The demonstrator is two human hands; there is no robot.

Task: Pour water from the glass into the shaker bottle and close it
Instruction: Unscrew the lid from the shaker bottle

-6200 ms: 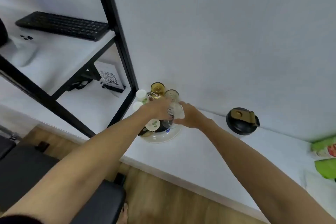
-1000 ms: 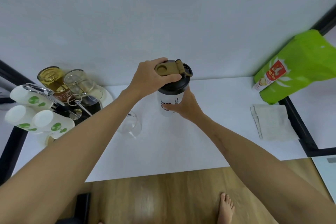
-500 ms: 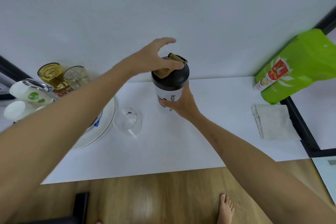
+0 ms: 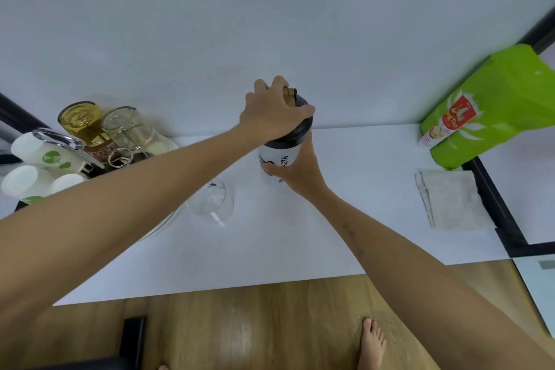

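The shaker bottle [image 4: 277, 159], white with black lettering, stands upright on the white table [image 4: 345, 204] near the wall. Its black lid [image 4: 295, 134] with a tan flip cap sits on top. My left hand [image 4: 271, 112] is clamped over the lid from above, hiding most of it. My right hand [image 4: 295, 173] wraps the bottle's lower body from the right and front. The clear glass [image 4: 211, 200] stands on the table to the left of the bottle, partly behind my left forearm; it looks empty.
A rack [image 4: 81, 147] with upturned glasses and white cups with green marks stands at the left on a plate. A green pouch [image 4: 492, 108] leans at the right, a folded grey cloth [image 4: 450, 198] in front of it. A black frame [image 4: 492, 204] borders the table's right edge.
My left hand, whose fingers were lifted and spread above the lid half a second ago, has come down and closed over the lid. My right hand stays on the bottle body.
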